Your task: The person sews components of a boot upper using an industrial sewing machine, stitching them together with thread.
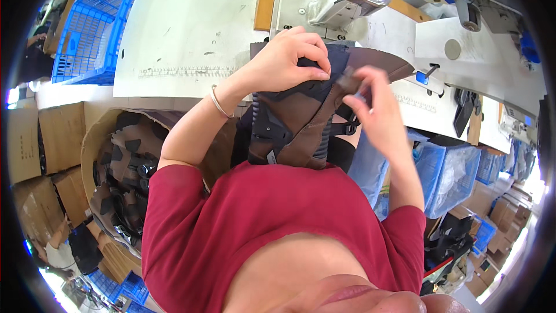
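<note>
While left hand [288,57] pinches the brown-black sewn piece [298,121], keep it taut — right hand [377,107] alongside, blurred, grip unclear.

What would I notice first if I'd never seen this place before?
Probably the bright red shirt, across the lower middle. Just above it, the left hand grips a brown-and-black piece, and the right hand is a blur by its right side. A blue crate stands out at upper left.

workshop with sewing machine [351,1], cartons [61,137]
</note>
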